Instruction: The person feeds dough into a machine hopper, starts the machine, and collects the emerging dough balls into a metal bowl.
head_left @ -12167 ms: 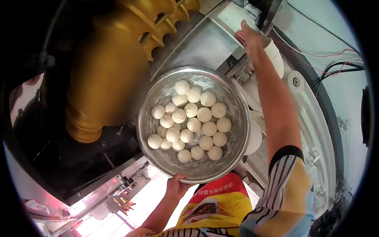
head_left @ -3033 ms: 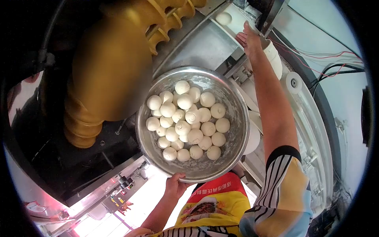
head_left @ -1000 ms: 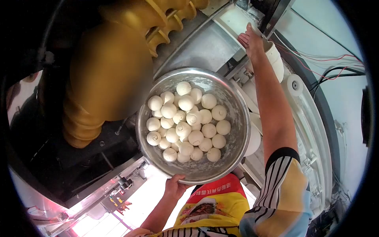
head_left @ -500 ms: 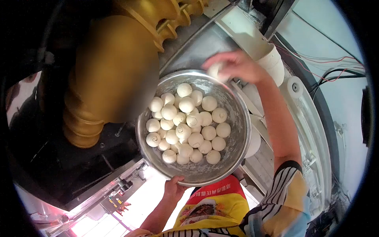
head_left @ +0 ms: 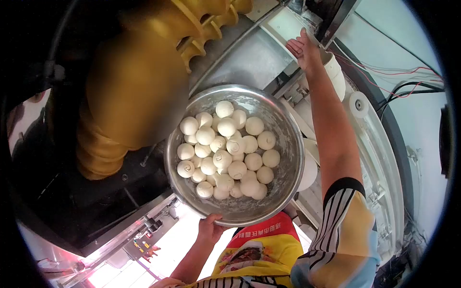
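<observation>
A large steel bowl holds a heap of round white dough balls, some with a swirl mark on top. My left hand grips the bowl's near rim, thumb over the edge and the other fingers mostly hidden under it. Beyond the bowl at the upper right, my right hand is stretched out with its fingers apart and nothing visible in it. It is beside a white tray-like chute at the machine.
Yellow spiral rollers of a machine fill the left. A sheet-metal surface lies behind the bowl. At the right are a white cylinder, a curved white machine frame and loose red and black wires.
My right hand has moved from the bowl's far rim up and right to the chute. The dough ball it held has left it, and another ball shows at the heap's near side.
</observation>
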